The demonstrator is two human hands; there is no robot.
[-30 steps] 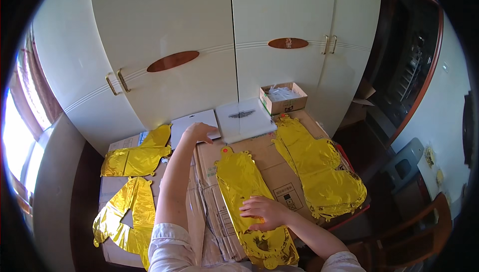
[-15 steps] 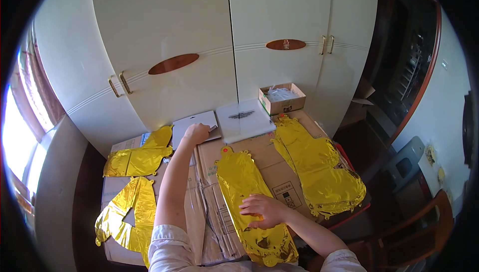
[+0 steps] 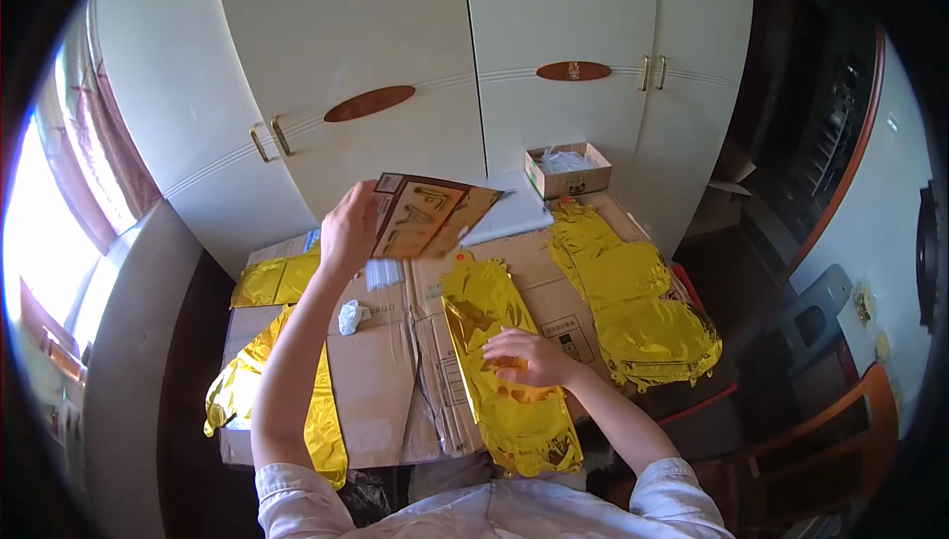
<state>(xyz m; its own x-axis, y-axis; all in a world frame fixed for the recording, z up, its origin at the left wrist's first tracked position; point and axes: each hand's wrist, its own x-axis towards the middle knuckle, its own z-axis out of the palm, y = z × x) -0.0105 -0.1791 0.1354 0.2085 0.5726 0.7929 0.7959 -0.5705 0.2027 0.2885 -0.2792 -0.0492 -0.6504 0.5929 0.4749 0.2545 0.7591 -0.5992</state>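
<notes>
My left hand grips the left edge of a flat printed card packet, holding it tilted above the table's far side. Its printed face shows golden balloon letters, and its lower edge is blurred. My right hand rests over a flat gold foil balloon, fingers apart and slightly bent, grasping nothing. To the right lies another gold foil balloon. At the left are two more flat pieces, an upper gold foil balloon and a lower gold foil balloon, partly hidden by my left forearm.
Flattened cardboard covers the table. At its back stand an open carton of clear plastic pieces and a pale flat packet. Clear thin strips and a crumpled white scrap lie left of centre. A wooden chair stands right.
My left hand has lifted the card packet off the table; its printed side now shows instead of the plain one. Strips and a scrap have come into view. My right hand stays over the balloon.
</notes>
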